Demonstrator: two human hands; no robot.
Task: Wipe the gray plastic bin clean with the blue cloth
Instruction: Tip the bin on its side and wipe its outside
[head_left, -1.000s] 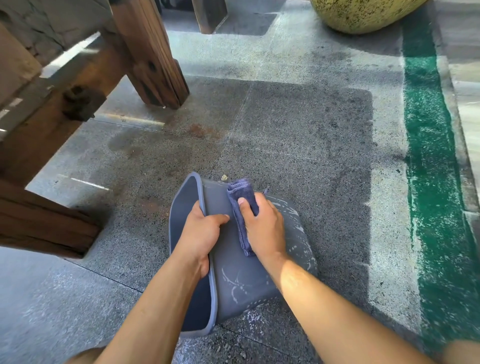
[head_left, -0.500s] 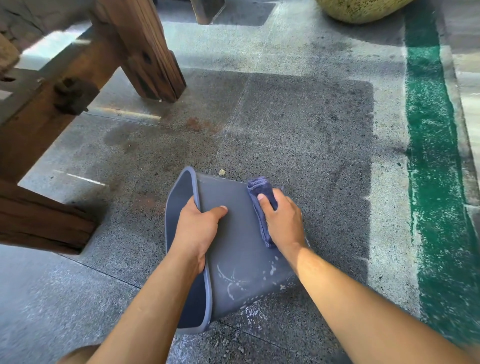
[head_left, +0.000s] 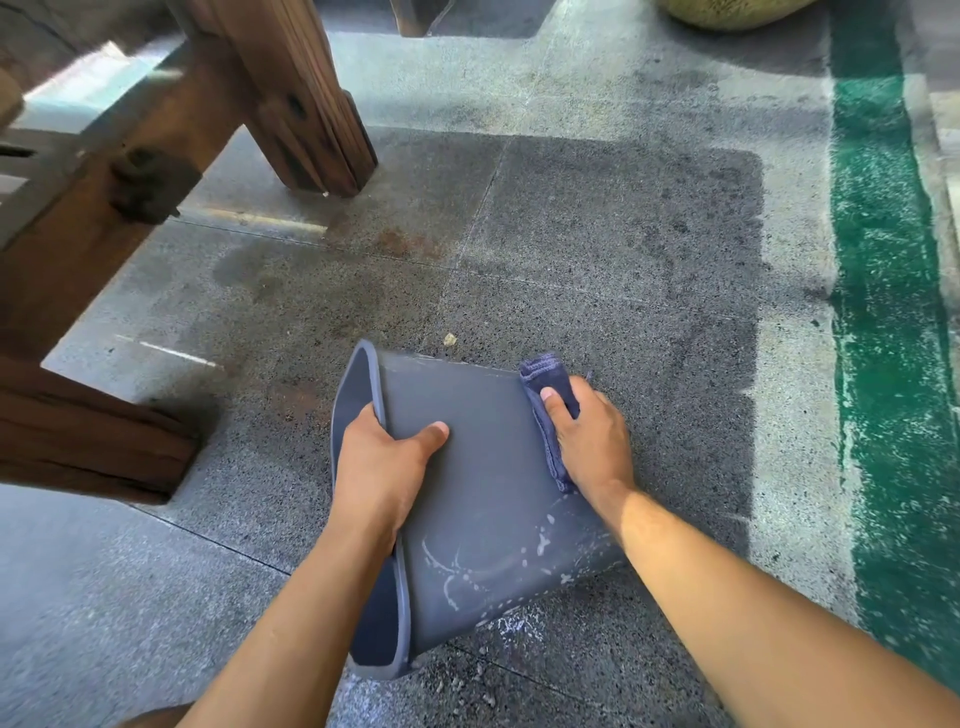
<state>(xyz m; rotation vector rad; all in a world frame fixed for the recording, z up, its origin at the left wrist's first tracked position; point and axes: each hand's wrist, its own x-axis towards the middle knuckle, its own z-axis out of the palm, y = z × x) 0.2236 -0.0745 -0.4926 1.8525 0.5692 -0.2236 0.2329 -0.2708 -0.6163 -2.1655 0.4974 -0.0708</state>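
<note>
From the head camera, looking down: a gray plastic bin (head_left: 483, 499) lies on its side on the speckled gray stone floor (head_left: 597, 249), its open mouth turned to the left and its base end to the right. The person's left hand (head_left: 382, 467) grips the rolled rim at the mouth, fingers hooked over the edge into the opening and hidden there, thumb laid flat across the upward-facing outer wall. The right hand (head_left: 589, 441) presses a folded blue cloth (head_left: 548, 410) against the far right part of that same wall, close to the base edge; the thumb lies on top of the cloth, and the fingers curl over its right side, so it is pinched between thumb and fingers while pushed onto the plastic. White dried streaks and spots mark the near part of the wall, below the cloth, and a few pale flecks lie on the floor just beside the bin's near edge.

A small tan pebble (head_left: 450, 340) sits on the floor just beyond the bin's far edge. To the far left stand the dark brown wooden legs and crossbeam of a heavy piece of furniture (head_left: 291, 98). A worn green painted stripe (head_left: 883, 312) runs near to far along the right side of the floor. At the far right top edge, the underside of a rounded yellowish pot (head_left: 727, 13) is just in view.
</note>
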